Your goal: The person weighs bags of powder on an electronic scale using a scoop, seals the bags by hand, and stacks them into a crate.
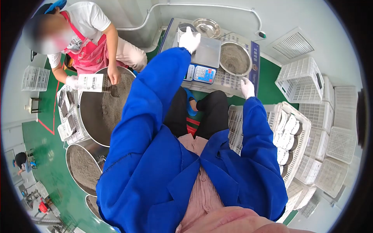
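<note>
My left hand [189, 40], in a white glove, is over the left side of the weighing scale's metal plate [208, 54], its fingers apart, beside a dark round container [187, 27]. Just below the rim of a steel bowl of grey powder [234, 58] is my right hand [247, 88], also gloved, with its fingers slightly apart. I can make out nothing in either hand. The scale's keypad [204, 74] faces me. Behind the plate sits another steel bowl [206, 28], which looks empty.
A co-worker [87, 42] at the left holds a white printed packet [90, 82] over a large steel drum of grey powder [91, 116]. More drums stand nearer me. On my right are a crate [301, 149] of packed bundles and several stacked white crates [301, 81].
</note>
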`<action>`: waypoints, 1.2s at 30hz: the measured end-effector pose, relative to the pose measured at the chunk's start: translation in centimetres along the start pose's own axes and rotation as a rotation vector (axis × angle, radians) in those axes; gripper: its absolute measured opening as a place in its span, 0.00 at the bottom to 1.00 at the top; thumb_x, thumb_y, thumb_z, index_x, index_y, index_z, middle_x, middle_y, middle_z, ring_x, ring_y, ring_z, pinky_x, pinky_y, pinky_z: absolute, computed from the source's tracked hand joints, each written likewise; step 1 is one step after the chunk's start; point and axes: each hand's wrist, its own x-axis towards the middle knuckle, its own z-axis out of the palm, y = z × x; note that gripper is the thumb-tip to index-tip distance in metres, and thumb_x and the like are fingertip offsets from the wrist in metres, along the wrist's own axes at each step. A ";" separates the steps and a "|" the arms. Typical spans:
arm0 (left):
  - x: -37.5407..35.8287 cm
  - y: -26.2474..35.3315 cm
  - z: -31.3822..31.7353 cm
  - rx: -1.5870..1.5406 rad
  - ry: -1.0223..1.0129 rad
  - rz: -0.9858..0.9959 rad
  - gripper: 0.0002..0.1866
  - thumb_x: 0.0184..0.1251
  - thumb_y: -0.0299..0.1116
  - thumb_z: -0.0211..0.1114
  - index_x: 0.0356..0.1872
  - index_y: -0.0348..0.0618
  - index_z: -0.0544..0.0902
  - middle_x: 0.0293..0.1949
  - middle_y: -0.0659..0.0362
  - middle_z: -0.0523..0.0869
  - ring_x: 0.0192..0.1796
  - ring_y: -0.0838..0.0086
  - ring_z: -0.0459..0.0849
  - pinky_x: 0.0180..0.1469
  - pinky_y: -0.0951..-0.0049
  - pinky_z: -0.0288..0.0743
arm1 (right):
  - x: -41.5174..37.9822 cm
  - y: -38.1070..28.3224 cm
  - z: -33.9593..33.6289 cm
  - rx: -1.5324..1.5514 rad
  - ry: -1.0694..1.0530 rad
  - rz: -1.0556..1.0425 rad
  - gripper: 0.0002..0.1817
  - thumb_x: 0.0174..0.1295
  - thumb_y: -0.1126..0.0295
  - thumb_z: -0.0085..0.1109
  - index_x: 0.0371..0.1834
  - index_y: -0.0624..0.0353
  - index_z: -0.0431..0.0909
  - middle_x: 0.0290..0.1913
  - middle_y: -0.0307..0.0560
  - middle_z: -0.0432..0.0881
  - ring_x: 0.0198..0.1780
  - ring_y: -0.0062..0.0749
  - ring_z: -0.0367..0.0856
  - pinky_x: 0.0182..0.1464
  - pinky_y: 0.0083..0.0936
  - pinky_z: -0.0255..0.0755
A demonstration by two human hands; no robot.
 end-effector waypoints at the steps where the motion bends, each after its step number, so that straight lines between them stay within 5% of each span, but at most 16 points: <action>1: 0.4 -0.2 -0.3 0.123 -0.021 0.050 0.36 0.66 0.55 0.66 0.66 0.36 0.80 0.45 0.43 0.91 0.51 0.51 0.90 0.56 0.56 0.82 | -1.1 0.2 -0.3 0.108 -0.023 0.001 0.20 0.74 0.64 0.57 0.64 0.62 0.80 0.53 0.59 0.89 0.55 0.44 0.89 0.59 0.34 0.79; 5: -0.1 1.1 -3.1 0.327 -0.069 0.065 0.27 0.64 0.59 0.66 0.40 0.43 0.92 0.42 0.46 0.92 0.48 0.52 0.91 0.54 0.56 0.83 | -7.7 -2.3 -1.3 0.236 0.033 -0.030 0.19 0.74 0.67 0.56 0.64 0.60 0.81 0.51 0.57 0.90 0.54 0.44 0.90 0.59 0.33 0.79; 10: 0.8 -2.3 -3.2 0.370 0.003 0.158 0.18 0.64 0.50 0.66 0.38 0.45 0.90 0.39 0.45 0.91 0.46 0.50 0.90 0.52 0.54 0.83 | -15.3 -6.2 -1.4 0.135 0.077 -0.073 0.17 0.73 0.66 0.58 0.62 0.57 0.83 0.49 0.60 0.89 0.53 0.51 0.88 0.58 0.39 0.79; 13: 0.6 -1.7 -4.2 0.388 0.015 0.179 0.14 0.66 0.42 0.63 0.36 0.44 0.88 0.38 0.43 0.90 0.45 0.47 0.90 0.51 0.52 0.83 | -17.3 -6.3 -0.2 0.172 0.047 -0.057 0.17 0.73 0.67 0.58 0.62 0.56 0.83 0.47 0.56 0.90 0.51 0.47 0.90 0.56 0.37 0.80; 16: 1.5 -1.9 -3.7 0.447 -0.017 0.155 0.13 0.61 0.41 0.63 0.40 0.49 0.91 0.41 0.47 0.91 0.48 0.49 0.89 0.54 0.54 0.82 | -18.1 -5.5 1.0 0.196 0.105 -0.116 0.18 0.74 0.71 0.58 0.65 0.57 0.81 0.43 0.51 0.92 0.41 0.34 0.90 0.46 0.29 0.81; 19: 1.5 -1.0 -2.9 0.406 0.008 0.247 0.11 0.65 0.36 0.61 0.35 0.43 0.89 0.37 0.43 0.90 0.45 0.47 0.90 0.51 0.53 0.83 | -18.6 -5.2 1.0 0.229 0.124 -0.103 0.18 0.74 0.71 0.57 0.65 0.56 0.82 0.41 0.49 0.91 0.37 0.31 0.88 0.44 0.28 0.81; 25: 3.1 0.0 0.0 0.461 -0.042 0.346 0.10 0.64 0.38 0.63 0.36 0.49 0.91 0.38 0.46 0.90 0.45 0.48 0.89 0.50 0.53 0.83 | -19.9 -4.8 0.0 0.281 0.174 -0.091 0.17 0.74 0.72 0.57 0.64 0.56 0.82 0.40 0.48 0.91 0.35 0.30 0.87 0.43 0.27 0.80; 32: 4.2 2.9 3.8 0.442 -0.125 0.396 0.10 0.66 0.38 0.63 0.38 0.48 0.90 0.40 0.45 0.90 0.47 0.48 0.89 0.53 0.53 0.83 | -21.7 -3.8 -0.5 0.282 0.206 -0.047 0.17 0.73 0.73 0.57 0.63 0.55 0.83 0.41 0.50 0.91 0.34 0.33 0.88 0.41 0.29 0.82; 36: 4.3 5.3 5.9 0.393 -0.198 0.388 0.11 0.66 0.39 0.62 0.39 0.48 0.91 0.41 0.44 0.90 0.48 0.48 0.89 0.54 0.52 0.83 | -22.9 -4.2 -1.2 0.335 0.199 0.040 0.14 0.71 0.72 0.59 0.57 0.56 0.85 0.44 0.53 0.91 0.47 0.47 0.91 0.51 0.38 0.83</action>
